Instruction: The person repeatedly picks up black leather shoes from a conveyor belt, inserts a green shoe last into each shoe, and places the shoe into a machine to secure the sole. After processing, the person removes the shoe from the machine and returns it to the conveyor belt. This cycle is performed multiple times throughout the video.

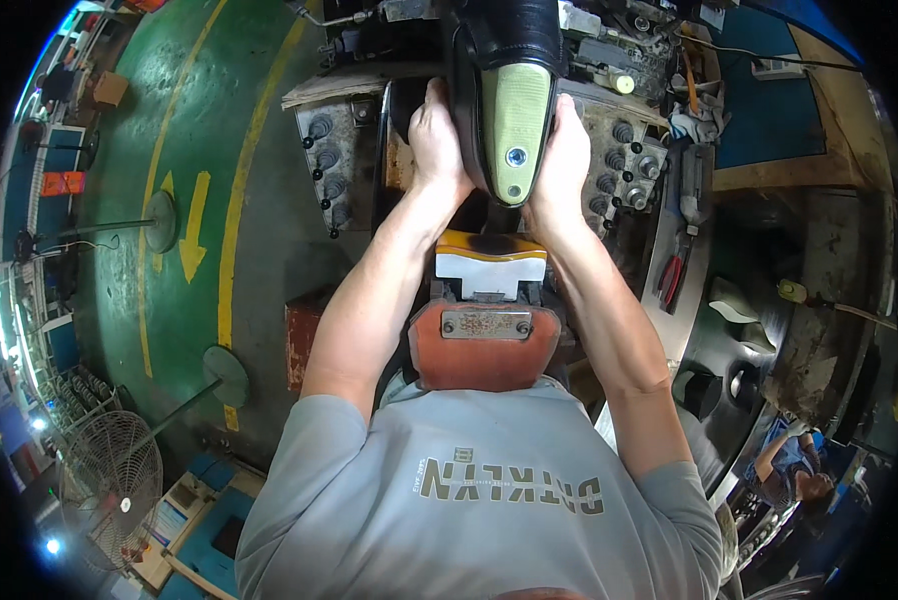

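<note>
Left hand (pixel 437 140): pressed flat against the left flank of the black shoe, fingers curled round it.
Right hand (pixel 561 150): clasped the shoe's right flank likewise.
Black shoe (pixel 504 40): held sole-up on the machine (pixel 619 150), pale green last (pixel 516 120) showing, above the orange pad (pixel 484 345).
Red pliers (pixel 672 270): lay on the tray to the right.

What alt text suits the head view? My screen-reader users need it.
Both hands, left hand and right hand, grip the sides of a black shoe on a pale green last, sole side up, at a shoe-lasting machine. Red-handled pliers lie to the right; a floor fan stands lower left.
</note>
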